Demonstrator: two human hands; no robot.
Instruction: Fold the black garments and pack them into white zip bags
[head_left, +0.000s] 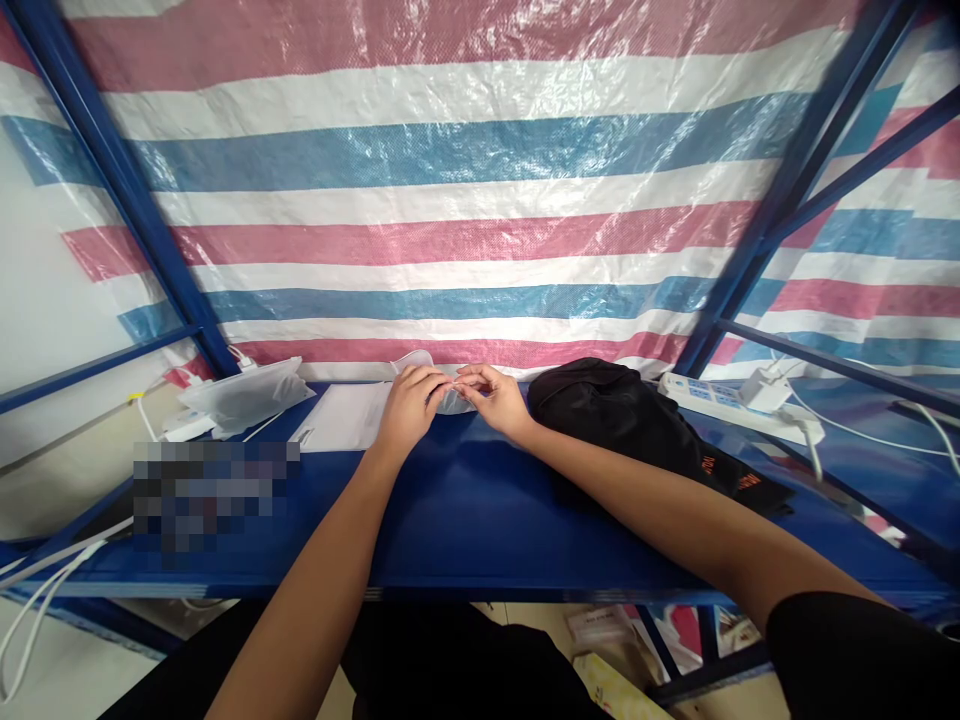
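translucent plastic bag (pixel 454 404), contents unclear, is pinched by the left fingers (pixel 426 378) and right fingers (pixel 477 374).

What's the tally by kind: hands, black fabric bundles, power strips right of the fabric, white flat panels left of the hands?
Hands: 2 (left hand, right hand)
Black fabric bundle: 1
Power strip: 1
White flat panel: 1
Total: 5
Not counted: translucent material between the hands; number of pieces unclear.
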